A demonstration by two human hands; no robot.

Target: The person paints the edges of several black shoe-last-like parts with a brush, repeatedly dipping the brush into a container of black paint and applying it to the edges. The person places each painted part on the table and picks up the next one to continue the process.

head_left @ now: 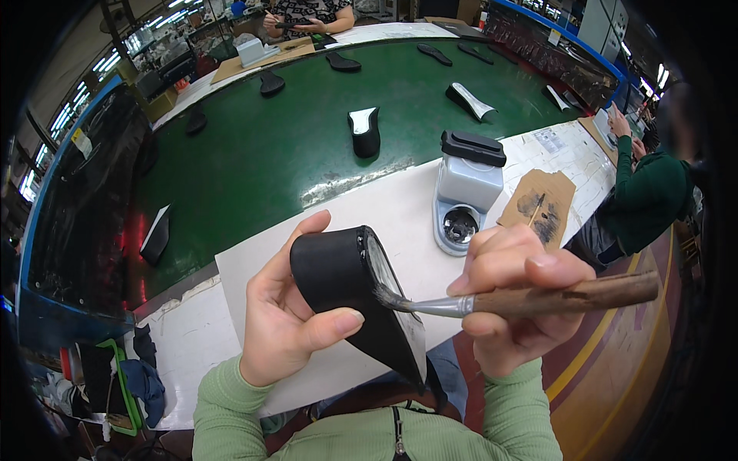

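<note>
My left hand [288, 319] is wrapped round a black wedge shoe sole [327, 273], its thick heel end up and its narrow end slanting down toward me. A pale inner face shows along the right side of the sole. In my right hand [523, 300] is a paintbrush [569, 298] with a brown wooden handle and a metal ferrule. The dark bristles touch the edge of the sole where the black side meets the pale face. Part of the sole's left side is hidden by my fingers.
Beyond my hands stands a white dispenser bottle [470, 184] with a black lid and small cup. A stained cardboard piece [542, 203] lies to its right. Several soles, including one with a white top [364, 131], rest on the green conveyor belt [254, 146]. Co-workers sit opposite and right.
</note>
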